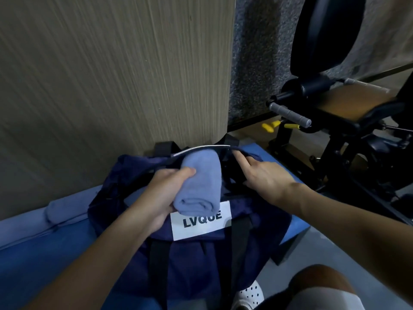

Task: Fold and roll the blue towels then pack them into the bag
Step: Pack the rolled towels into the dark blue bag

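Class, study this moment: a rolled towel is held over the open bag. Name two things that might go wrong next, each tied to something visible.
1. The left hand grips the rolled towel from one side only, so its free end might loosen going in.
2. Only the right hand holds the bag open; if its fingers slip, the soft rim may sag shut and snag the towel.

The rolled towel (pixel 200 180) is pale blue. The bag (pixel 185 260) is navy with black straps (pixel 157 260) and a white label (pixel 201 230) lettered in black. The worktop (pixel 33 265) is bright blue.
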